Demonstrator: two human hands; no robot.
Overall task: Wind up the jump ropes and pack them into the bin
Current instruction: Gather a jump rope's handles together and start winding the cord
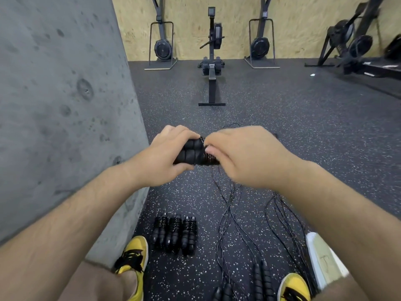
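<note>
While the left hand clamps the paired black foam jump-rope handles steady at waist height above the floor, the right hand pinches thin black cord, coiling it tight. Three wound black bundles wait below, lined up for packing.

Mid-frame, left hand grips the handles while right hand pinches the cord coiled round them, just to their right. Loose ropes trail down from there to the frame's bottom. Three wound bundles lie side by side lower left of them, beside the left shoe. Bin sits lower right. Wall fills the left; rower stands top centre
</note>
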